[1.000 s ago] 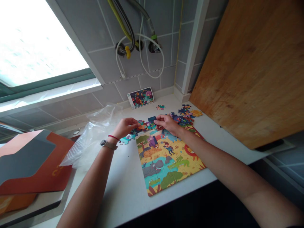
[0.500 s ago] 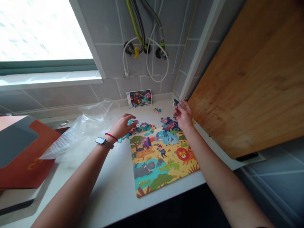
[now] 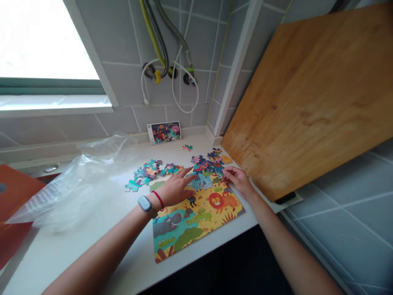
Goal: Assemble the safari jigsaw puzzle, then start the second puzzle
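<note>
A colourful animal jigsaw puzzle lies on the white counter, with a lion, a hippo and crocodiles showing. My left hand is spread open over its upper left part, covering some of the picture. At the puzzle's upper right edge, my right hand pinches a puzzle piece, mostly hidden by the fingertips. Beside those fingers is a heap of dark loose pieces. Teal and purple loose pieces are piled beyond my left hand. One single piece lies apart near the back.
A picture card leans against the tiled wall. Crumpled clear plastic and an orange box are on the left. A large wooden board leans at the right. Hoses and a white cable hang above the counter.
My right hand has come down from beside the wooden board to the puzzle's upper right edge. My left hand has moved right, off the loose pieces and over the puzzle. The view has shifted right.
</note>
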A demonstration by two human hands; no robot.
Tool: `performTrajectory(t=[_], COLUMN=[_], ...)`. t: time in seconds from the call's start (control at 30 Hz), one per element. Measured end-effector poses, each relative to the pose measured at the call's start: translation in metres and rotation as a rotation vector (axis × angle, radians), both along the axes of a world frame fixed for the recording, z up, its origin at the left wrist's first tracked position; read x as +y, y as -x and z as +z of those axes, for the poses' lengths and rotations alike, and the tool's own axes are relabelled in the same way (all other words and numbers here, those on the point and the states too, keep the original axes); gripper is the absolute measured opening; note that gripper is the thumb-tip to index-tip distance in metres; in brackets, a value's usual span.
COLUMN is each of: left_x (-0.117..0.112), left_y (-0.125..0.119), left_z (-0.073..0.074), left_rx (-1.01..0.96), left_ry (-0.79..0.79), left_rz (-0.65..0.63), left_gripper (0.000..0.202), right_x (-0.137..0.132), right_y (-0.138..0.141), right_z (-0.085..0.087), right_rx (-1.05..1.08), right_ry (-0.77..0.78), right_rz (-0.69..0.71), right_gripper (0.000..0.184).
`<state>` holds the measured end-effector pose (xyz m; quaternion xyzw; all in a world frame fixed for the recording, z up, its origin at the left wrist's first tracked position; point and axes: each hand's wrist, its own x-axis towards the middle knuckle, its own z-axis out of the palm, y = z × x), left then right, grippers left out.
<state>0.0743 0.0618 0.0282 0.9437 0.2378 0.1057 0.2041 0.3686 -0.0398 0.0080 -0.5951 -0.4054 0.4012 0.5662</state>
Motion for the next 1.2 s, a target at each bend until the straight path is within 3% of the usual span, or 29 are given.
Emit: performTrajectory(t=[0.13,0.27,0.37,0.53,0.67,0.9,1.03,1.2], left_x=[0.000,0.013,0.033,0.067,0.081,0.100,0.099,0.081], left_y=[-0.059,-0.113,-0.135,-0.141,-0.141,-0.148,-0.151,-0.158], left_z=[-0.010,-0.014,-0.020,-0.025,-0.021,-0.013,-0.003,0.007], left_rx=[0.105,0.130,0.164,0.171,0.185,0.224,0.238,0.238], left_ry=[0.000,-0.078,-0.094,-0.108,-0.129,-0.129,-0.143,-0.182], left_rz=[0.037,0.078,0.095,0.131,0.101,0.144,0.119,0.064], left_gripper=[0.076,0.063,0.059,0.051,0.050,0.047,0.048,0.049], right_x=[0.000,-0.001,-0.001,0.001,0.001,0.001,-0.002,-0.002], right_y=[-0.005,-0.009,-0.012,-0.012,-0.007,-0.003,0.000,-0.001], right_z=[0.001,0.003,0.000,-0.012,-0.018,-0.015,-0.011,-0.013], right_rx=[-0.034,-0.056,-0.075,-0.226,-0.376,-0.696,-0.804,-0.789], right_ry=[-0.103,-0.150,-0.176,-0.175,-0.138,-0.075,-0.084,-0.079], right_rz=[-0.127,-0.182,-0.184,-0.103,0.029,0.106,0.105,0.114], right_gripper=[0.049,0.051,0.046,0.027,0.013,0.017,0.022,0.023])
